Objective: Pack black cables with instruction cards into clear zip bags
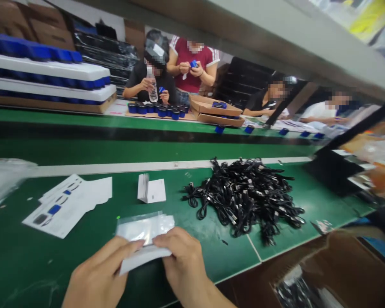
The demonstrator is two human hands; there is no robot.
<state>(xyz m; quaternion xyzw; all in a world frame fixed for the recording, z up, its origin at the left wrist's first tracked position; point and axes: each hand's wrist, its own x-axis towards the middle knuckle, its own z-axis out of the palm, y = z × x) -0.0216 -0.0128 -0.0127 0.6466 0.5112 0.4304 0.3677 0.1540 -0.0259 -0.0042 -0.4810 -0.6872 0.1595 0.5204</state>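
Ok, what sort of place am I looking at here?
Probably a factory packing line for small electronics: a green workbench with a heap of black cables, printed sheets and a clear plastic bag, and a co-worker beyond rows of blue-and-black parts.

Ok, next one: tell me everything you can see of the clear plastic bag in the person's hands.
The clear plastic bag looks thin and glossy, with a whitish sheen and soft creases. It lies roughly flat, pinched between the left hand and right hand, above the green bench mat. A white strip shows below it; whether that is part of the bag or a separate sheet cannot be told.
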